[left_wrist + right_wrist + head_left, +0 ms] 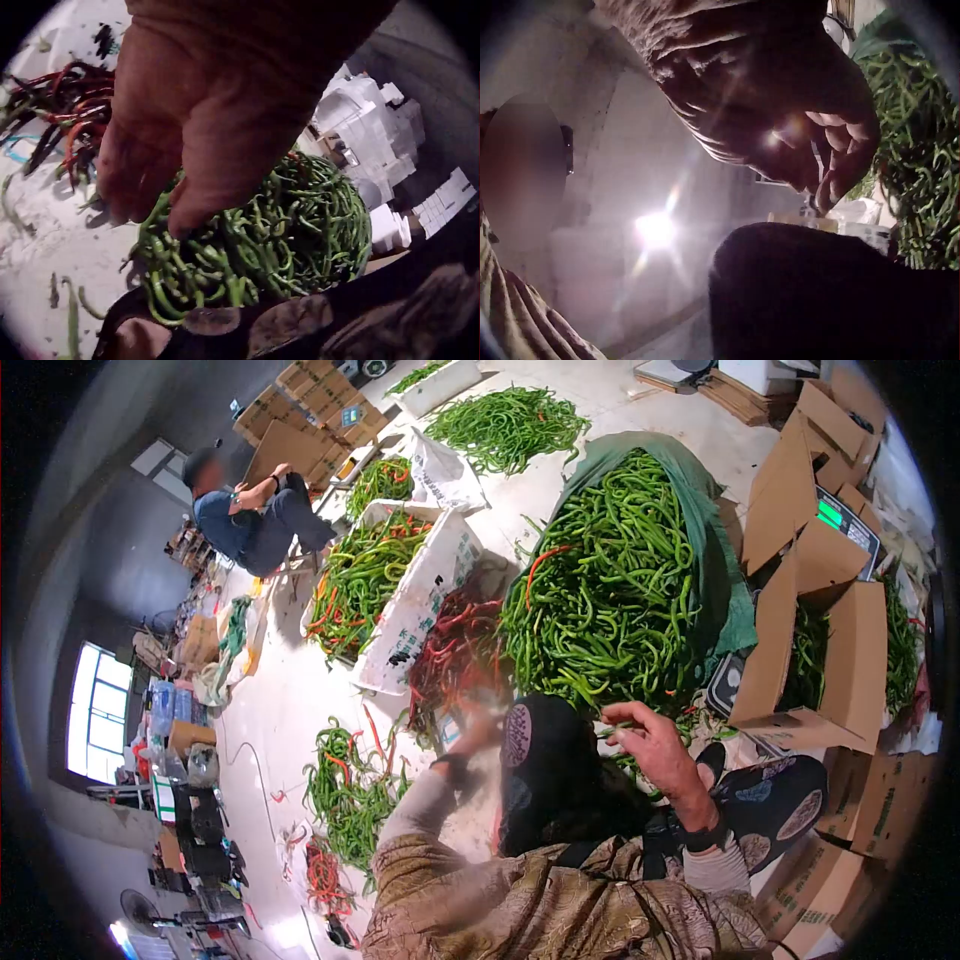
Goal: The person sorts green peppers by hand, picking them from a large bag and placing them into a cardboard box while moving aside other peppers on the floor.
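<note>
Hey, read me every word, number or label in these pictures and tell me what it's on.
Nothing reads clearly.
White foam box: dark and greenish characters, too blurred.
Scale: lit green display, digits too small.
Cardboard boxes at lower right: printing, too small.
White sack: dark marks, too blurred.

Green peppers [508, 428] lie on the pale floor [275, 702].

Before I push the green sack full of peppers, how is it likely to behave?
The green sack is probably heavy, because green peppers fill it to its mouth. Its cloth looks creased and soft, so it may sag or fold. The loose heap at the opening could spill easily.
</note>
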Demonstrator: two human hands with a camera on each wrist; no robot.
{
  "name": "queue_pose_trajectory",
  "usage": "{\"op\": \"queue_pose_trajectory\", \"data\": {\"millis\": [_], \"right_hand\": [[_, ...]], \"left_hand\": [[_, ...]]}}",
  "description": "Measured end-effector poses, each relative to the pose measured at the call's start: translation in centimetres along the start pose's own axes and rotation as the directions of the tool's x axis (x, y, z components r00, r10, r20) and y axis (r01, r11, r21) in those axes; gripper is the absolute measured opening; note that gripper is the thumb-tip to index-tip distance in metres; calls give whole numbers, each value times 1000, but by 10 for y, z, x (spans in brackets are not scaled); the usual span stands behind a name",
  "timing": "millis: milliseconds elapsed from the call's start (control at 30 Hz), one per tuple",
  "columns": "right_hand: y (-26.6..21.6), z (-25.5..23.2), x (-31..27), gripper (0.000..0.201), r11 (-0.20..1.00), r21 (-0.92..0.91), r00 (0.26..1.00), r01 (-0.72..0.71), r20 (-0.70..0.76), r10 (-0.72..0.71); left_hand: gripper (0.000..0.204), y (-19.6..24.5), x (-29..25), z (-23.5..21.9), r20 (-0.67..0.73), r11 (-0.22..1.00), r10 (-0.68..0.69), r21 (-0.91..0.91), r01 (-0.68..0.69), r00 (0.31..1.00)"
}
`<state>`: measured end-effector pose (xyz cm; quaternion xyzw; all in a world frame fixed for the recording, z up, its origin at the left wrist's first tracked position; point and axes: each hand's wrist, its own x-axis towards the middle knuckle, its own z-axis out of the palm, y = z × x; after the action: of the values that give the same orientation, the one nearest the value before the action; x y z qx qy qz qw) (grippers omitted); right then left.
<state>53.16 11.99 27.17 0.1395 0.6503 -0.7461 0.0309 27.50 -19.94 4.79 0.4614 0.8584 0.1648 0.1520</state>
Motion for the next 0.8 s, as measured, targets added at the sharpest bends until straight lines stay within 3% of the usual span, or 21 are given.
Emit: {"op": "queue_pose_trajectory", "data": {"millis": [100,167,233,267,300,367,400,467,500,533,567,600,633,700,733,800], "right_hand": [[-50,15,-5,33,994,103,985,35,167,-52],[-85,31,-16,32,956,228,941,186,237,-240],[-126,39,-34,33,935,342,872,97,424,-245],[-119,56,-34,33,869,405,793,283,411,-450],[-113,72,-36,34,758,457,654,464,400,-642],[-141,86,-76,36,688,292,652,664,225,-724],[-138,109,-88,36,680,295,644,671,223,-732],[-157,130,-88,44,397,490,528,776,-160,-834],[-151,123,-85,44,388,478,511,788,-157,-845],[-138,110,-78,30,286,743,451,606,-25,-892],[-142,98,-69,18,201,925,348,323,81,-934],[-149,136,-81,19,111,713,451,693,-309,-837],[-156,121,-87,19,112,713,449,692,-304,-840],[-166,80,-98,28,614,650,674,448,206,-710],[-160,89,-94,28,611,651,672,450,204,-712],[-140,111,-83,31,429,655,602,622,-51,-797]], "left_hand": [[36,15,-6,18,32,996,20,-91,-17,999],[36,34,-17,51,133,984,59,-177,-35,989],[36,51,-48,83,261,967,92,-256,-23,961],[36,59,-57,99,298,957,101,-289,-11,949],[36,63,-62,106,313,951,98,-310,4,945],[36,64,-64,103,313,944,76,-327,32,947],[36,63,-61,96,303,943,62,-330,43,951],[36,54,-37,79,265,943,55,-330,37,963],[36,53,-23,75,244,940,57,-339,30,968],[36,52,-14,72,226,935,54,-353,30,973],[36,52,-7,65,208,930,41,-365,39,977],[36,52,-4,60,193,925,24,-377,52,981],[36,51,1,57,180,918,11,-392,62,984],[36,47,12,45,156,906,-16,-415,80,988],[36,44,16,40,150,900,-29,-425,91,988],[36,39,26,41,141,882,-49,-459,109,989]]}}
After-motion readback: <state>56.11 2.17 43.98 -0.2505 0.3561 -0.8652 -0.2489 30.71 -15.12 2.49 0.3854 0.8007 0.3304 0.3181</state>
